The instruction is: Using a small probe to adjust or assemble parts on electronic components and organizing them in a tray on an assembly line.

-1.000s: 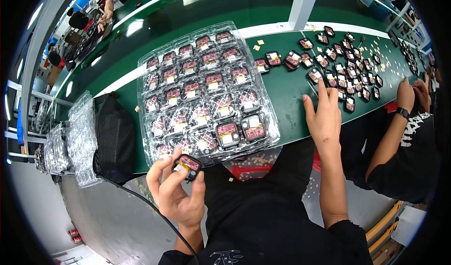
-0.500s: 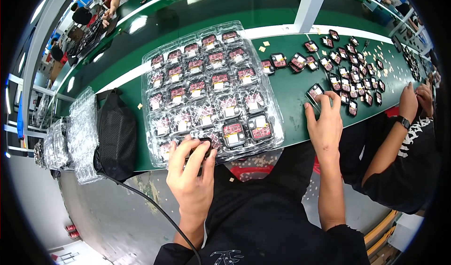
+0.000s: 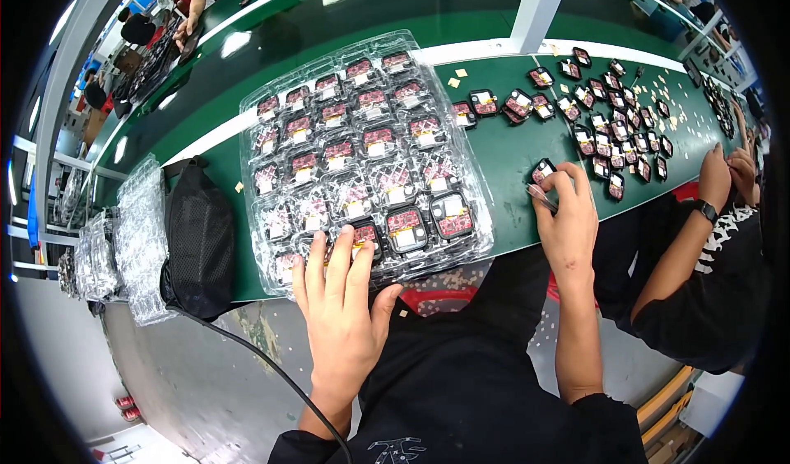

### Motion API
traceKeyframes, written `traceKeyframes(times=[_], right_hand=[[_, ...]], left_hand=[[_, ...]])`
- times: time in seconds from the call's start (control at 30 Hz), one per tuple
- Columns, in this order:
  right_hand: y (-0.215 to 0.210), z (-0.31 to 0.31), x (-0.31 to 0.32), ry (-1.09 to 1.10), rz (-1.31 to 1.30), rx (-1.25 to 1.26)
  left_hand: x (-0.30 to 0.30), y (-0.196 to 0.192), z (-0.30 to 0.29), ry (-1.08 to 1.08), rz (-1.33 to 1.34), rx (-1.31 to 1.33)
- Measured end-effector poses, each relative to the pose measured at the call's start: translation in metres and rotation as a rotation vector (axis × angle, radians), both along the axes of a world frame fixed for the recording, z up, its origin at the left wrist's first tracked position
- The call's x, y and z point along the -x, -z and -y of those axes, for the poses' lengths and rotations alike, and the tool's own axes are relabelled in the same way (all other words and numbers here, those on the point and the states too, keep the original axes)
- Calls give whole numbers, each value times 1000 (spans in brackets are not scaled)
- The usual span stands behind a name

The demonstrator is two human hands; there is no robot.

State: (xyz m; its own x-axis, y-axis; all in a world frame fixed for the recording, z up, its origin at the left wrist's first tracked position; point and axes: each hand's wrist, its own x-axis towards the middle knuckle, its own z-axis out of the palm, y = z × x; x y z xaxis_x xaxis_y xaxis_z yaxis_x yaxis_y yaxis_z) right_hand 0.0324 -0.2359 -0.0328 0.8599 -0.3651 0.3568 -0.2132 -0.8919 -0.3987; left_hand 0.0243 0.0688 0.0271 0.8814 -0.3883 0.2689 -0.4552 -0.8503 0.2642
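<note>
A clear plastic tray [image 3: 484, 209] holds rows of small black casings with red circuit boards inside. My left hand [image 3: 341, 320] lies over its near edge, fingers spread, fingertips touching or just above the near row. Beneath those fingertips one black casing [image 3: 367, 238] is partly covered. To the right, my right hand [image 3: 568, 221] is closed in a pinch on a thin silvery tool [image 3: 541, 198], which looks like tweezers. Just beyond its fingers, another black casing [image 3: 543, 170] sits tilted above the green table; whether the fingers touch it I cannot tell.
Several loose casings [image 3: 619, 126] are scattered on the green table [image 3: 502, 155] at right, with small pale squares [image 3: 676, 106] among them. A black mesh bag [image 3: 200, 242] and stacked clear trays [image 3: 141, 242] stand at left. A co-worker's hand [image 3: 714, 176] is at far right.
My left hand has loosened from a casing at the tray's near row and spread its fingers. At my right hand, the casing has shifted slightly left and turned. The whole view has shifted a little.
</note>
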Motion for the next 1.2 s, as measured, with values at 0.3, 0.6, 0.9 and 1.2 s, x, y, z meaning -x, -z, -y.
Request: traceKeyframes(times=[0.3,0.6,0.9,1.2], right_hand=[[-7,5,7,-123,161,-216],[-66,-38,39,-886,363,-515],[-84,-51,58,-837,61,-621],[-62,-61,62,-673,293,-183]], left_hand=[[3,3,-3,-21,79,61],[30,-5,38,309,-883,1573],[23,16,34,355,-1482,1825],[28,21,38,196,-1114,1823]])
